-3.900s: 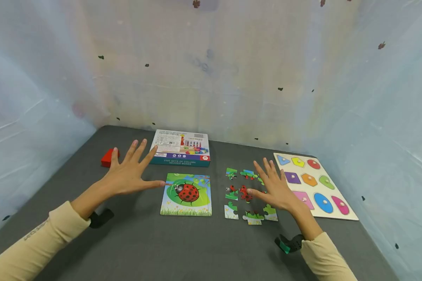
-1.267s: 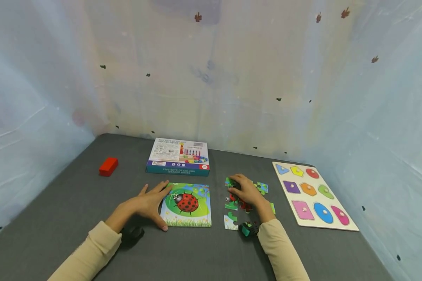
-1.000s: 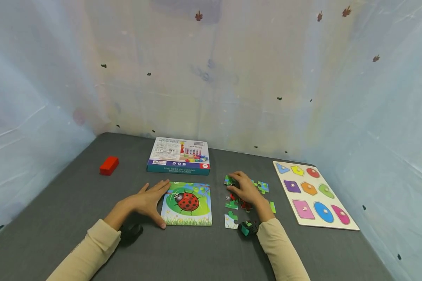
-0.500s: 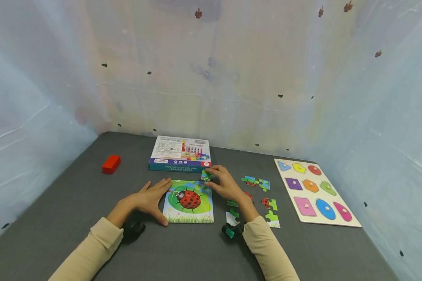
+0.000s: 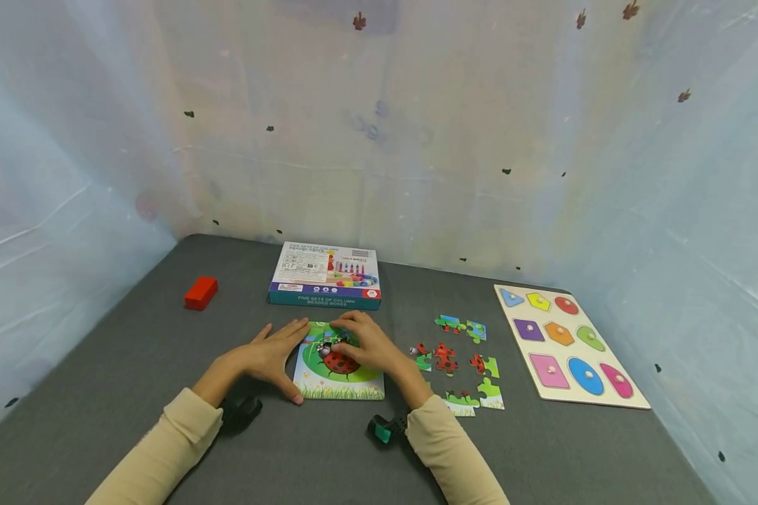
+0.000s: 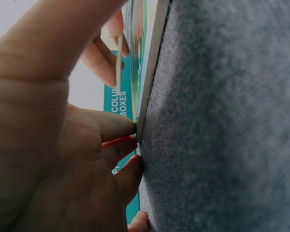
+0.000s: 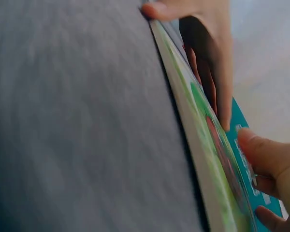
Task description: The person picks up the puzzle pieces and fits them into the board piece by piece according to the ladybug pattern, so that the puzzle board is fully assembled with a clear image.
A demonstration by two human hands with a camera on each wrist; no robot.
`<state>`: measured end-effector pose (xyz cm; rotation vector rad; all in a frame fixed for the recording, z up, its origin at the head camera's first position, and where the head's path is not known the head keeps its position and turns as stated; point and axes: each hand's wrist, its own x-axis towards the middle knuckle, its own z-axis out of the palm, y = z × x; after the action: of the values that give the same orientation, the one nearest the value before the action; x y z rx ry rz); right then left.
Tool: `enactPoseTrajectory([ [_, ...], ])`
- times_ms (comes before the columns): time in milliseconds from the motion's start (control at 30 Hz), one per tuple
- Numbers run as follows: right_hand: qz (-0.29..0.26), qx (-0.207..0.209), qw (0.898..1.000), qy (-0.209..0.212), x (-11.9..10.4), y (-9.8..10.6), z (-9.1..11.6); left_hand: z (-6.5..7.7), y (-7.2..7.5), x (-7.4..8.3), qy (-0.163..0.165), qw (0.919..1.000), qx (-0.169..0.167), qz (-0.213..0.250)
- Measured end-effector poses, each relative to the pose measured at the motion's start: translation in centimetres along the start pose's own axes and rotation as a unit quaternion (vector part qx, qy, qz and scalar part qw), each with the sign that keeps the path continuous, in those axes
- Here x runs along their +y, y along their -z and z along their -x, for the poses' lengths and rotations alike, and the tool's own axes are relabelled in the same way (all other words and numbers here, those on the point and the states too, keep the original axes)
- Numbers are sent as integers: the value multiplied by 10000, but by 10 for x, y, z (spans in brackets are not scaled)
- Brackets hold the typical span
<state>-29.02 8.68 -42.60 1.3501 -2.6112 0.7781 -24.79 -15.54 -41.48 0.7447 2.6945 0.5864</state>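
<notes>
The square ladybug puzzle board (image 5: 337, 388) lies flat in the middle of the table. My left hand (image 5: 267, 359) is spread along its left side, with the index finger at the top left corner and the thumb at the bottom left; the left wrist view shows fingertips (image 6: 130, 128) against the board's edge. Over the board's upper part, my right hand (image 5: 369, 344) pinches a thin jigsaw piece (image 6: 119, 63), seen edge-on just above the picture. The other jigsaw pieces (image 5: 445, 358) lie to the right, partly behind my right wrist.
Behind the board lies a beaded-boxes carton (image 5: 325, 277). A red block (image 5: 201, 293) sits at the back left. On the right is a shape board (image 5: 571, 344) with knobbed pieces. Pale sheeting (image 5: 379, 140) rises behind the grey table (image 5: 290, 456).
My right hand came down to the loose pieces, picked up the top left one and carried it left over the board. My left hand moved down to the board's left edge and stayed there.
</notes>
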Motion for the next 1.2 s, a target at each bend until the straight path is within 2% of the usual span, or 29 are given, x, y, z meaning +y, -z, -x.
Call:
enactPoseTrajectory([
  [300, 294, -12, 9995, 139, -8, -12, -6, 1, 0, 1, -92, 10000, 1, 5],
  [467, 421, 193, 9987, 205, -10, -16, -8, 1, 2, 2, -133, 9999, -1, 46],
  [900, 587, 267, 9979, -54, -16, -24, -12, 1, 2, 4, -106, 9999, -60, 36],
  [1200, 494, 363, 9980, -144, -16, -27, -14, 2, 4, 4, -98, 9999, -92, 78],
])
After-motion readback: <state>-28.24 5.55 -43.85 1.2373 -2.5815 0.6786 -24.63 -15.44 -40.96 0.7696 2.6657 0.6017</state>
